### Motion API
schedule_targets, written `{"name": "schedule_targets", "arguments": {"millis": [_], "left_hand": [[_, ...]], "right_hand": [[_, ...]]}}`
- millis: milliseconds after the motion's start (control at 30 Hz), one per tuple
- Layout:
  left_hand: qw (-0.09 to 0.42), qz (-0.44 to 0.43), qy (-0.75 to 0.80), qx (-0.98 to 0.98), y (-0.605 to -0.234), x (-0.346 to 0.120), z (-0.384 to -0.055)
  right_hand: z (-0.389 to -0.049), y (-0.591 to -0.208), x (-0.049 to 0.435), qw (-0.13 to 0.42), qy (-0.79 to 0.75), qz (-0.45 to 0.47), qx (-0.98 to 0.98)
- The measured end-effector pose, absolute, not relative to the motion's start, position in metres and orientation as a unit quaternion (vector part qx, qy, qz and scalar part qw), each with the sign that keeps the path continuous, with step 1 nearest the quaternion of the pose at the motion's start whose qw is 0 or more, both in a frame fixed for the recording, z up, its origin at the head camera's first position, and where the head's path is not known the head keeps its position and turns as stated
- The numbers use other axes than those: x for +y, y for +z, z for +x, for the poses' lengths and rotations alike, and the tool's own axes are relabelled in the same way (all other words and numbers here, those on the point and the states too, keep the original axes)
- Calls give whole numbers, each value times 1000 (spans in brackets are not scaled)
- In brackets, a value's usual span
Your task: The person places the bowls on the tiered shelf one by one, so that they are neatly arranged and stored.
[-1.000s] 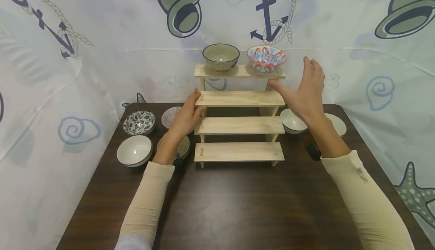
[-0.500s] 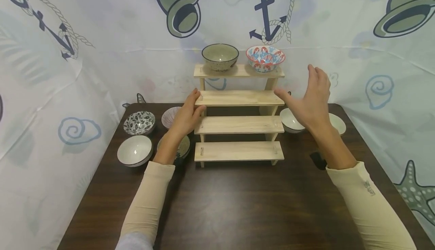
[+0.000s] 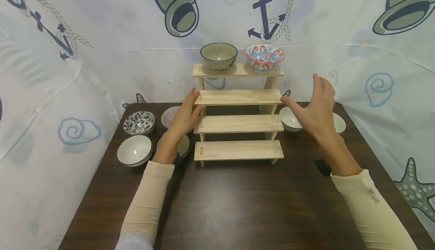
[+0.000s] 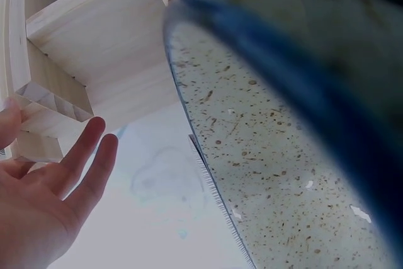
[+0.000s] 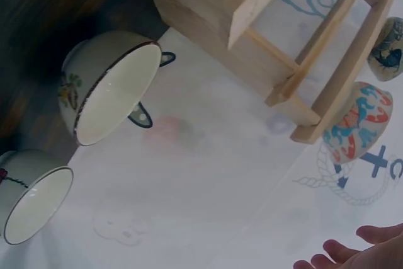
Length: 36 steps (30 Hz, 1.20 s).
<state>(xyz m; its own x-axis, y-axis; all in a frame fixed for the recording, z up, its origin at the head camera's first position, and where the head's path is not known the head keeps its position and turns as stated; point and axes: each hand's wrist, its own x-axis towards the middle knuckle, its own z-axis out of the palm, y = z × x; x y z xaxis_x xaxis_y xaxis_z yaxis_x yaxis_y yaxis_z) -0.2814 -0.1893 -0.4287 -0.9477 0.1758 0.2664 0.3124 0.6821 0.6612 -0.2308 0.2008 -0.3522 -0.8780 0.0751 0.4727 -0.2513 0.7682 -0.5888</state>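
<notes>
Dark tabletop [image 3: 238, 204] bears a wooden stand [image 3: 238, 124]; left hand [image 3: 185, 114] touches its left edge, fingers extended; right hand [image 3: 316, 110] wide nearby.

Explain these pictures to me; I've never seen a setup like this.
No machine here: a person works with bare hands. The wide view comes from a camera on the head; the other two views from cameras on each wrist. A four-step wooden rack stands on the dark table, with a green bowl and a red-and-blue bowl on top. More bowls stand on either side. The left hand is at the rack's left end, though whether it grips is hard to tell; the right hand holds nothing.
</notes>
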Motion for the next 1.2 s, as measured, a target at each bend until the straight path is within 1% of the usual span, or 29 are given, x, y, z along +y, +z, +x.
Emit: {"name": "schedule_targets", "arguments": {"millis": [500, 767, 1200], "left_hand": [[71, -107, -380, -916, -429, -187, -278], [79, -103, -353, -927, -428, -186, -278], [70, -98, -359, -925, -427, -186, -276]], "right_hand": [[-234, -376, 216, 216, 327, 19, -920], [-239, -391, 233, 209, 314, -1, -926], [-249, -414, 261, 160, 306, -38, -938]]}}
